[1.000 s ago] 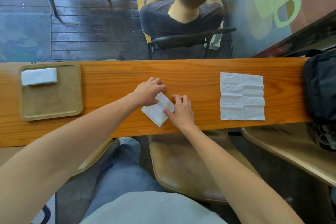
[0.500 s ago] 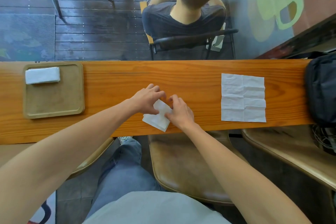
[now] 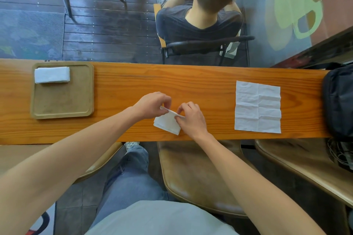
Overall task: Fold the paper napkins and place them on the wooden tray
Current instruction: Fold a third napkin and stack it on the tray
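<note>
Both my left hand [image 3: 152, 105] and right hand [image 3: 191, 118] now pinch the half-folded white paper napkin's [image 3: 166, 124] far edge, lifted off the long orange wooden counter [image 3: 191, 86] for another fold.

Café: window counter [image 3: 191, 82], stools [image 3: 200, 173], cup mural [image 3: 294, 5]

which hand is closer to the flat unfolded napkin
Right. The right hand is just left of the unfolded napkin; the left hand sits farther left, beyond the napkin being folded.
</note>
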